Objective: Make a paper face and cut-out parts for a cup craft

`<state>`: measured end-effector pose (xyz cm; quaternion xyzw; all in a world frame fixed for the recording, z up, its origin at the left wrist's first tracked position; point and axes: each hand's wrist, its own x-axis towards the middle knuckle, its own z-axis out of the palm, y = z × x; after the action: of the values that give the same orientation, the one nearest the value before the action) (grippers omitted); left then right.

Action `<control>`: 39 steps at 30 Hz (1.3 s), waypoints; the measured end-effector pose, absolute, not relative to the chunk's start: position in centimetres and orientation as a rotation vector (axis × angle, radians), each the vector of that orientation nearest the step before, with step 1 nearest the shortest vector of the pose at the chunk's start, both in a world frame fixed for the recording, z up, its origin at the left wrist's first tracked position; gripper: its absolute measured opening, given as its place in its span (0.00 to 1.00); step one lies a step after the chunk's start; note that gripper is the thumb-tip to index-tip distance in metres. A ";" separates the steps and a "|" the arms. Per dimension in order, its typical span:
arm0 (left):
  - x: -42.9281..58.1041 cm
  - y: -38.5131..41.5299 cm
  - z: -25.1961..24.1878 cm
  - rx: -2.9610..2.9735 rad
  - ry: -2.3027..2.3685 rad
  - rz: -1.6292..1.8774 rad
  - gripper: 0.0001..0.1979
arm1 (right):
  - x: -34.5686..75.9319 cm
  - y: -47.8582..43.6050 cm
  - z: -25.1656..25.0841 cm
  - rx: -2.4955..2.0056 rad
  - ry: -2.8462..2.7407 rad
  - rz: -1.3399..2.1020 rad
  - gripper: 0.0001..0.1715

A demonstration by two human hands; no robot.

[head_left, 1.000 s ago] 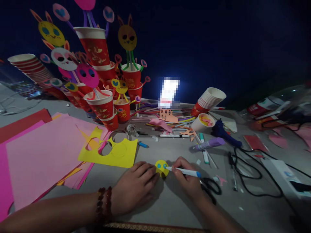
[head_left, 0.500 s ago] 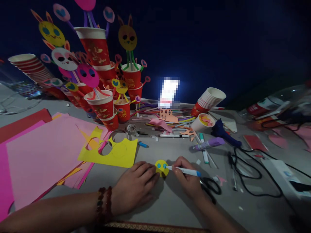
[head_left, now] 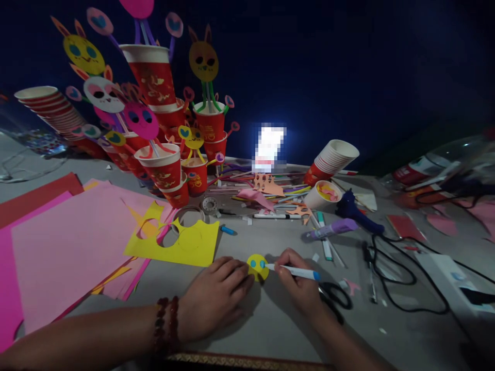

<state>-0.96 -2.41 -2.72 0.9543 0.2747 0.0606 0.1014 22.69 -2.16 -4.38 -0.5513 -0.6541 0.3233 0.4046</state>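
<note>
A small yellow paper circle (head_left: pixel 257 276) with two blue eye spots lies on the grey table. My left hand (head_left: pixel 216 293) rests flat beside it, palm down, its fingertips at the circle's left edge. In my right hand (head_left: pixel 296 286) a white felt-tip pen with a blue end (head_left: pixel 299 272) is pinched between thumb and fingers. Its tip touches the right-hand blue spot. The loose blue pen cap (head_left: pixel 227 230) lies farther back. Left of it is a yellow paper sheet (head_left: pixel 204 252) with round holes cut out. Black-handled scissors (head_left: pixel 338 298) lie partly hidden behind my right wrist.
Red paper cups (head_left: pixel 158 167) with paper rabbit figures stand stacked at the back left. Pink paper sheets (head_left: pixel 73 247) cover the left side. A purple glue stick (head_left: pixel 334 229), a blue glue gun (head_left: pixel 358 212) and a black cable (head_left: pixel 410 310) lie to the right.
</note>
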 end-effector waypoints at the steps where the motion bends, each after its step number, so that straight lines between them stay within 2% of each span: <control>1: -1.0 -2.4 -2.7 2.817 0.807 0.179 0.29 | 22.7 -2.2 -4.4 -1.401 -1.653 0.815 0.12; 39: -1.0 -2.3 -3.0 2.828 0.785 0.207 0.30 | 22.6 -2.2 -4.2 -1.422 -1.646 0.838 0.12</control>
<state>-0.95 -2.31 -2.98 0.9564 0.2656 0.0701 0.0994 22.57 -2.19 -4.18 -0.5607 -0.6490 0.3305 0.3940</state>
